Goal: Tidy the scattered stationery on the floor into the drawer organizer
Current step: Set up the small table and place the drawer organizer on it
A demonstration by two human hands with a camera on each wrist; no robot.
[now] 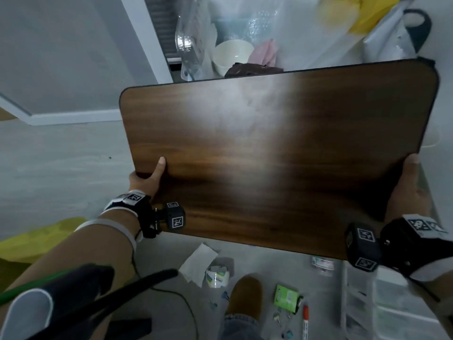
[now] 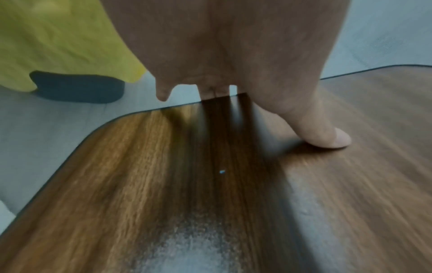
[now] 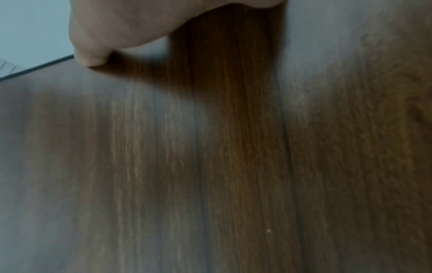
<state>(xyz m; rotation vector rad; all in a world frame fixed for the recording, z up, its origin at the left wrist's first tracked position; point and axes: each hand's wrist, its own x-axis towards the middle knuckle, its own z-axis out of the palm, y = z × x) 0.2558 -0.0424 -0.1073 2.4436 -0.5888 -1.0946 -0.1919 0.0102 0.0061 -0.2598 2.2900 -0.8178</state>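
Brown wooden rounded-corner board (image 1: 269, 155) held above the floor (image 1: 61, 168); beneath its near edge lie a red marker (image 1: 305, 315), apparently binder clips (image 1: 278, 316), clear plastic organizer (image 1: 392, 310) rightward.

The wooden board (image 1: 269, 155) hides both hands' fingers beneath its edges; the drawer organizer (image 1: 382, 310) is blurred, cut off by the frame; floor clips (image 1: 278, 317) too small to identify.

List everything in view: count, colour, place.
board: 1, dark wood grain, held up in both hands
organizer: 1, clear white, floor lower right
marker: 1, red cap, floor beside organizer
green packet: 1, floor left of marker
clips: a few, bluish, floor by packet
tape roll: 1, white, floor under board
paper: 1, white, left of tape roll
bowl: 1, white, beyond board
shoe: 1, tan
left hand: grips board's left edge
right hand: grips right edge
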